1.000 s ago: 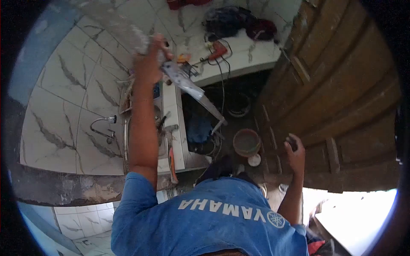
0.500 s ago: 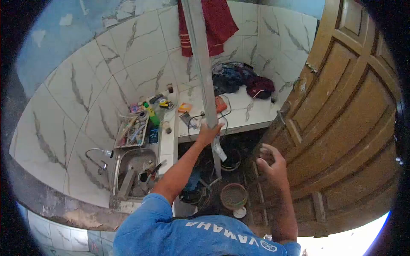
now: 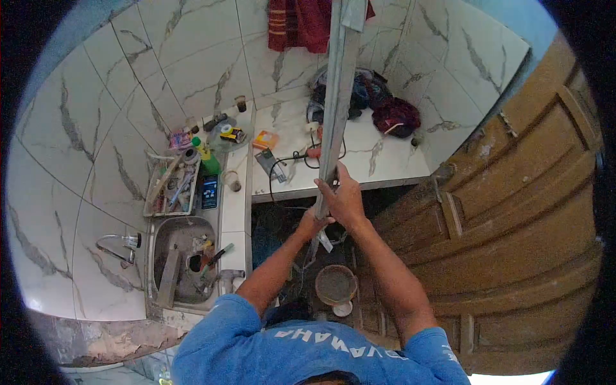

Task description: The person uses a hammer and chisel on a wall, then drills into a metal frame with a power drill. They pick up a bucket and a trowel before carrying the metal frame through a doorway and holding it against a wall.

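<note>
I hold a long grey metal strip upright in front of me; it runs from above the top of the view down toward the floor. My right hand is wrapped around it at counter height. My left hand grips it just below, partly hidden behind the right hand. The strip's lower end has a small white tag hanging from it.
A white tiled counter carries a drill, cables and dark cloths. A steel sink with tools and a tap lies at the left. A bucket stands on the dark floor. A brown wooden door stands at the right.
My right hand has moved from beside the door onto the strip, joining the left hand. The strip now stands more upright and the view has shifted to the left.
</note>
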Action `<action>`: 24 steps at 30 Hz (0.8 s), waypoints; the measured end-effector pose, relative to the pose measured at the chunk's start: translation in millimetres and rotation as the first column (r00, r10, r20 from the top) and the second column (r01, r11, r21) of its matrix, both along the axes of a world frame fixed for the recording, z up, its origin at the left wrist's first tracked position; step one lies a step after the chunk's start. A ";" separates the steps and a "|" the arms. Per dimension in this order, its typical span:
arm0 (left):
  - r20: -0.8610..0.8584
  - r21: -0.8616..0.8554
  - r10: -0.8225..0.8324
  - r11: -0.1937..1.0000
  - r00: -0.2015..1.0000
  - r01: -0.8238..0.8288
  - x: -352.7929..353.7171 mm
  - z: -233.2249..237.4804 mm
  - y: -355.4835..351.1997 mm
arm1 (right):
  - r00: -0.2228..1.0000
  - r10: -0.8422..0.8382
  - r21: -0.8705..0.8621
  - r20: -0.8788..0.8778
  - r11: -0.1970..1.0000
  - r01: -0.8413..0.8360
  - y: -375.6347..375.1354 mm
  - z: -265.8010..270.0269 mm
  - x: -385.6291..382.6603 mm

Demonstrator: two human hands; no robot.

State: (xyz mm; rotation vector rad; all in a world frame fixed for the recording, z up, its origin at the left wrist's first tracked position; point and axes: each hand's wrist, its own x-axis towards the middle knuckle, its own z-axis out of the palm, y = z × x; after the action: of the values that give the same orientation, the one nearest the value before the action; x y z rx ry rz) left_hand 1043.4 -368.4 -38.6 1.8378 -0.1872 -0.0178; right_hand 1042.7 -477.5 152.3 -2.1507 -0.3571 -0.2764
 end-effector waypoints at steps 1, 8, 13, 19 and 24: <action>-0.015 -0.002 0.003 1.000 1.000 -0.003 9.2 9.4 12.8 | 1.000 -0.007 0.031 0.025 1.000 0.006 3.9 0.0 6.6; 0.072 -0.101 -0.176 0.978 0.982 0.183 44.5 192.6 105.2 | 0.996 0.071 0.110 -0.051 0.992 -0.065 33.3 15.7 19.2; 0.162 -0.320 0.045 0.947 0.986 0.009 57.3 223.2 92.3 | 0.909 0.381 0.631 -0.167 0.750 -0.199 27.8 -57.9 93.0; 0.183 -0.510 0.058 0.859 0.981 0.045 66.0 220.8 98.5 | 0.753 0.085 0.585 -0.653 0.687 0.430 -0.7 -298.5 272.3; 0.228 -0.613 0.080 0.786 0.970 0.079 74.9 219.6 96.1 | 0.643 -0.116 0.513 -0.757 0.505 0.694 31.1 -317.5 347.6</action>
State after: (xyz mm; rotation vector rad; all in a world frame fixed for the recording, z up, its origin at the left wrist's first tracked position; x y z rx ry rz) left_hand 1118.3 -272.3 181.0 1.1678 -0.3230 0.2475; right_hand 1390.3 -446.5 -165.3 -1.2565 0.6690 0.0604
